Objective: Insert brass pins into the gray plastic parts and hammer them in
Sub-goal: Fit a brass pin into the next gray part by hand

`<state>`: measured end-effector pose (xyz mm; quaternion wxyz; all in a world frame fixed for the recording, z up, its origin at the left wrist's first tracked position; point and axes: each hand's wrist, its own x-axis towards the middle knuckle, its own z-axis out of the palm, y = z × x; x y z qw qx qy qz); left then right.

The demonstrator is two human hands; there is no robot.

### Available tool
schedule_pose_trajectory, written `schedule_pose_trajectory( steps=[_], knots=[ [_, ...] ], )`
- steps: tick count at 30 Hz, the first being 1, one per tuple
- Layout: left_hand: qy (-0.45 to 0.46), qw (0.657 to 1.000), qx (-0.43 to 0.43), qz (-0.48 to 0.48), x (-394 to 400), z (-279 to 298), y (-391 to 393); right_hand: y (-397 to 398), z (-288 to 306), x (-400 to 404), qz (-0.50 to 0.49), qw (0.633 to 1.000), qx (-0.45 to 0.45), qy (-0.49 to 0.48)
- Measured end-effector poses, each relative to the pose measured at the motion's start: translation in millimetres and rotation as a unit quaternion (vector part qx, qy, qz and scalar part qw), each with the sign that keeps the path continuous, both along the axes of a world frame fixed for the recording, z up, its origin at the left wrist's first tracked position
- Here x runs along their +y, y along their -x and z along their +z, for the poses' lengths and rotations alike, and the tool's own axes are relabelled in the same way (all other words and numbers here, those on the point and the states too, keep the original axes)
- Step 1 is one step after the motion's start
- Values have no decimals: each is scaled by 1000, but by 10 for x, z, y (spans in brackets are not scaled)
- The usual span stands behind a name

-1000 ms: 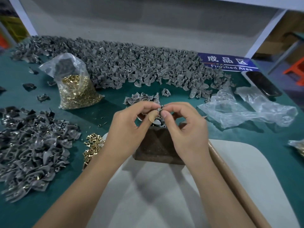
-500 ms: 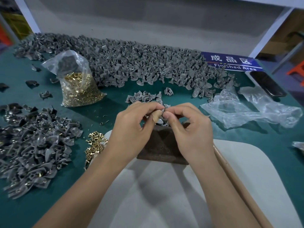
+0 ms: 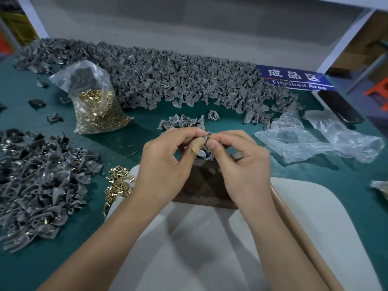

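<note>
Both hands meet above the dark brown rectangular block (image 3: 204, 185) at the desk's near middle. The left hand (image 3: 165, 162) and right hand (image 3: 241, 164) have fingers curled, pinching one small gray plastic part (image 3: 207, 136) between thumb and forefinger tips; whether a pin sits in it is too small to tell. A tan bandage wraps the left thumb (image 3: 197, 145). Loose brass pins (image 3: 117, 185) lie on the green desk (image 3: 315, 175) just left of the left wrist. A clear plastic bag of brass pins (image 3: 96, 106) stands farther back left, before the long heap of gray plastic parts (image 3: 178, 80).
</note>
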<state>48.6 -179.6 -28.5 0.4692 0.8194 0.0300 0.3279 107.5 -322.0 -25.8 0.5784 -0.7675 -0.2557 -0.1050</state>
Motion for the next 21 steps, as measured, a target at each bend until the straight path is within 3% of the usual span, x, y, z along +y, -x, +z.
schedule_pose_trajectory(
  steps=[9, 21],
  knots=[
    [81, 996, 28, -20, 14, -1, -34, -17, 34, -27, 9, 1000, 2, 23],
    [-22, 1000, 0, 0, -9, 16, -7, -35, 44, -84, -22, 990, -93, 107]
  ],
)
